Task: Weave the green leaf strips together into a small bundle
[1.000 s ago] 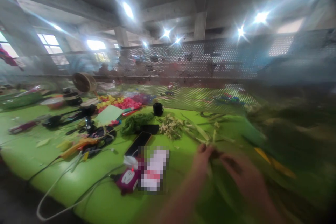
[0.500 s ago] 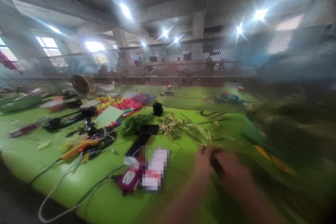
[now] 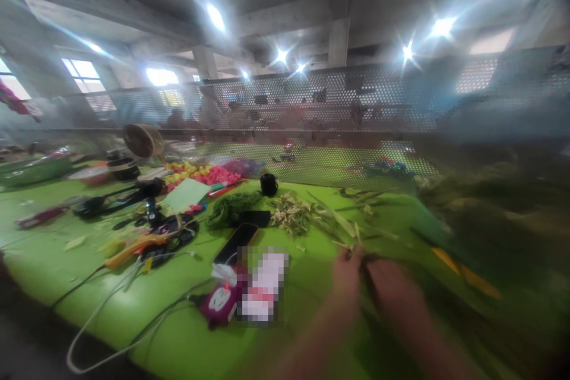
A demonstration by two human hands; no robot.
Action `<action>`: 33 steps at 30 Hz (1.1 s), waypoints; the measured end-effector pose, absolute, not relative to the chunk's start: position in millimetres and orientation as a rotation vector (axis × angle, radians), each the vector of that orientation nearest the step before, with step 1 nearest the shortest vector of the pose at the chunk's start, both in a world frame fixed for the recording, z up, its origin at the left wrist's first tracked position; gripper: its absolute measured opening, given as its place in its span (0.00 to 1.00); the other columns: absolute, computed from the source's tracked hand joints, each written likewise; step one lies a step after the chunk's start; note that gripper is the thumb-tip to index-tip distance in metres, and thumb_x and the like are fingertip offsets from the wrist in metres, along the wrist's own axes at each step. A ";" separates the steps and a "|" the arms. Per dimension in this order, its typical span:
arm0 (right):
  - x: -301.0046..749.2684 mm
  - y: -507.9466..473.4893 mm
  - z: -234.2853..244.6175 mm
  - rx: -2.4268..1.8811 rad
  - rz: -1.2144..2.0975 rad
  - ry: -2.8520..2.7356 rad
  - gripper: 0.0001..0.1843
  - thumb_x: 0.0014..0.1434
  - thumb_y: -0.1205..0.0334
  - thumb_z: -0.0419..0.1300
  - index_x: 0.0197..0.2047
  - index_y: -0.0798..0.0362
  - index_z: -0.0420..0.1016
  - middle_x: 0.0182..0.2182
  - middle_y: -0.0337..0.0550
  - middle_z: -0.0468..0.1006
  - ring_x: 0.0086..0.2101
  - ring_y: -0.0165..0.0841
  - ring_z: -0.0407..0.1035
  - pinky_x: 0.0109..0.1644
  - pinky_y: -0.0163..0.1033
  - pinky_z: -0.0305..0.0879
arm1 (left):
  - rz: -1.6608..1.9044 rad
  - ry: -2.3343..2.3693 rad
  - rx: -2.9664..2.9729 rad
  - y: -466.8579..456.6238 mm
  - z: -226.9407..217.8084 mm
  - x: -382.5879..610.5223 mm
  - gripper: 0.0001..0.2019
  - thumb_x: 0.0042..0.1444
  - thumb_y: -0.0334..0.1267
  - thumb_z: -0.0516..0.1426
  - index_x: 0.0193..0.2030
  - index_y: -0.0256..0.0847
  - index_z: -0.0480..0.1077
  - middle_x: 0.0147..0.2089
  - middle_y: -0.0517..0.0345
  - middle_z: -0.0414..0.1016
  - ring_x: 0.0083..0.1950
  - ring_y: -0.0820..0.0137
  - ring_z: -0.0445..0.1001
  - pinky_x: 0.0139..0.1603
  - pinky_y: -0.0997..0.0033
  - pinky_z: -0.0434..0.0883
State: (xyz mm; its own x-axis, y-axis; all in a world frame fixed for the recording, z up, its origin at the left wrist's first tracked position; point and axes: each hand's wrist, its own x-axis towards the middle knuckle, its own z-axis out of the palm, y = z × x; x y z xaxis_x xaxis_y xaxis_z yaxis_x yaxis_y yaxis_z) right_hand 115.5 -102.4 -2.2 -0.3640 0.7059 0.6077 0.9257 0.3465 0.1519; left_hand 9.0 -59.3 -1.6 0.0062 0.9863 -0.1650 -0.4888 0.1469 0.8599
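Note:
At the right of the table my left hand (image 3: 348,267) is closed, with the ends of thin pale green strips (image 3: 357,233) poking out above its fingertips. My right hand (image 3: 388,278) lies close against it, fingers curled in; what they grip is hidden by blur and shadow. Just beyond the hands, longer leaf-like strips (image 3: 341,221) lie on the green tabletop (image 3: 312,303). To their left is a small heap of short, curled pale pieces (image 3: 291,214).
A phone (image 3: 237,243), a purple power socket (image 3: 221,303) with cables and an orange glue gun (image 3: 136,247) lie left. Behind are a dark cup (image 3: 268,184), green foliage (image 3: 232,208) and pink pieces (image 3: 220,176). A bulky dark bundle (image 3: 485,231) stands right; a perforated screen (image 3: 312,107) closes the back.
Both hands have shifted very slightly and stay together around the strips. The strip ends above the left hand stand a little more upright. The other things lie as before.

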 end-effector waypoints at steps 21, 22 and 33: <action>141.1 -90.7 14.4 -1.523 0.681 -1.646 0.18 0.59 0.48 0.50 0.48 0.46 0.71 0.46 0.43 0.78 0.42 0.38 0.73 0.45 0.41 0.66 | 1.111 0.953 1.222 -50.2 0.6 -4.3 0.11 0.52 0.45 0.56 0.29 0.37 0.66 0.22 0.62 0.67 0.23 0.76 0.63 0.27 0.76 0.59; 141.7 -90.3 15.3 -1.528 0.717 -1.650 0.18 0.59 0.47 0.50 0.44 0.46 0.73 0.42 0.42 0.80 0.40 0.38 0.74 0.44 0.41 0.66 | 1.097 0.950 1.232 -50.8 0.0 -3.5 0.12 0.52 0.45 0.56 0.30 0.37 0.67 0.22 0.62 0.67 0.23 0.76 0.63 0.27 0.76 0.59; 154.8 -84.6 15.1 -1.687 0.573 -1.560 0.13 0.53 0.49 0.55 0.30 0.46 0.75 0.29 0.38 0.81 0.30 0.36 0.73 0.35 0.38 0.63 | 1.128 0.941 1.217 -54.3 5.7 -7.1 0.07 0.54 0.40 0.55 0.34 0.38 0.69 0.21 0.66 0.60 0.25 0.76 0.58 0.29 0.76 0.57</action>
State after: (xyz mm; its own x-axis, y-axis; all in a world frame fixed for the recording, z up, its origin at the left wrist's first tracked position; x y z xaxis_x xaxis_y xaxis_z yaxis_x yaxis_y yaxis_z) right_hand 154.8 -84.6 15.1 0.1551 0.9740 0.1650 0.6359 0.0294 -0.7712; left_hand -7.1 -54.3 5.7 0.2109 0.9768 0.0363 -0.1397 -0.0066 0.9902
